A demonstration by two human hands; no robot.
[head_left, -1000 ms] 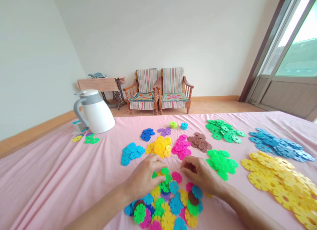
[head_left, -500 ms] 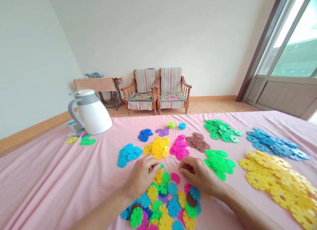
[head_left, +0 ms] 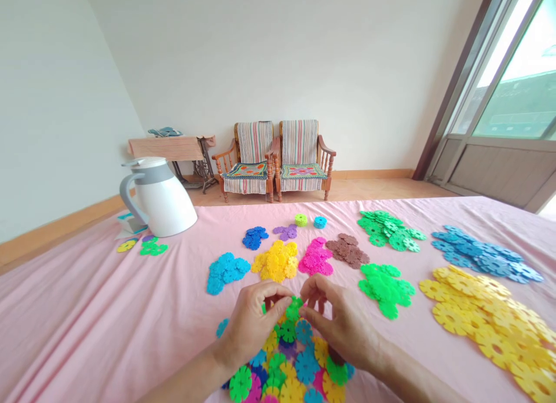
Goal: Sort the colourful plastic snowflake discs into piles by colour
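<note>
A mixed pile of notched plastic discs (head_left: 289,356) in many colours lies at the near middle of the pink cloth. Over its far edge, my left hand (head_left: 258,313) is closed, with green at its fingertips. Close beside it on the right, my right hand (head_left: 332,319) has its thumb and fingers curled toward a green disc (head_left: 294,308) that shows between the two hands. Whether that disc is gripped by the right fingers is hard to tell. Just beyond the hands are a yellow heap (head_left: 275,260) and a pink heap (head_left: 316,257).
Sorted heaps ring the hands: light blue (head_left: 226,271), brown (head_left: 347,251), bright green (head_left: 386,288), and large yellow discs (head_left: 490,322) at right. A white jug (head_left: 167,203) stands at the left. Two wooden armchairs (head_left: 299,148) are beyond the table.
Both hands have come closer together over the pile's far edge. The right hand has moved left and nearer, and a green disc now shows between the fingertips.
</note>
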